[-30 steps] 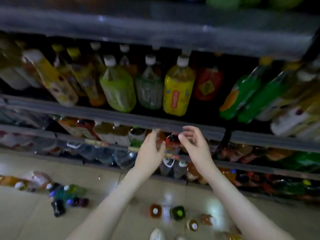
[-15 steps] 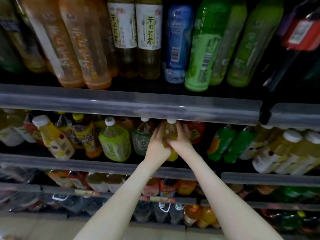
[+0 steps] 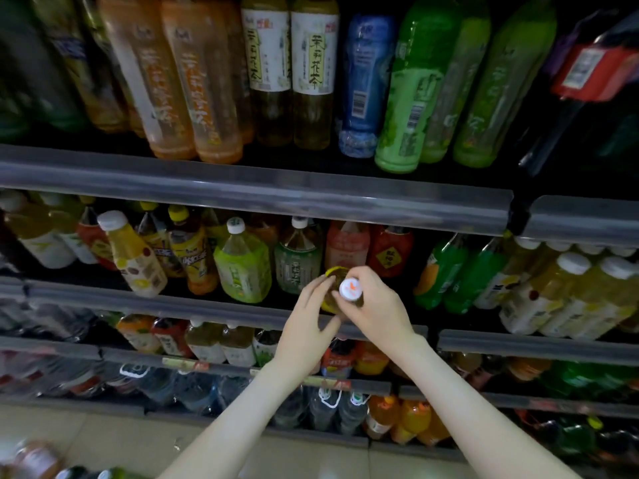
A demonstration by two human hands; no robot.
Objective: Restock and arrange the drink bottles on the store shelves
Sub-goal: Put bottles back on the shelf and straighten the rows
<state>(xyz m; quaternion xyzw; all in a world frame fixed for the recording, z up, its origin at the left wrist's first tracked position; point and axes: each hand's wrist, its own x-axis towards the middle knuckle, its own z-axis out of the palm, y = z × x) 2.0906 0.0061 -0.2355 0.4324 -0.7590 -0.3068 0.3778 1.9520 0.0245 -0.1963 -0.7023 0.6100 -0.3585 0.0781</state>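
Left hand (image 3: 306, 326) curls fingers and thumb round the left side of the yellow-labelled bottle (image 3: 333, 274). The bottle lies between both hands, white cap (image 3: 351, 289) toward the viewer, before the middle shelf rail (image 3: 173, 302). Right hand (image 3: 378, 311) clasps its neck.

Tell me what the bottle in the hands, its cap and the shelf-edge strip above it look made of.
Bottle: clear plastic, probably; amber drink shows through, with a glossy yellow label wrap.
Cap: opaque white plastic, smooth, with an orange mark on top.
Shelf-edge strip: translucent grey plastic, it seems; semi-gloss, catching soft light streaks along its length.
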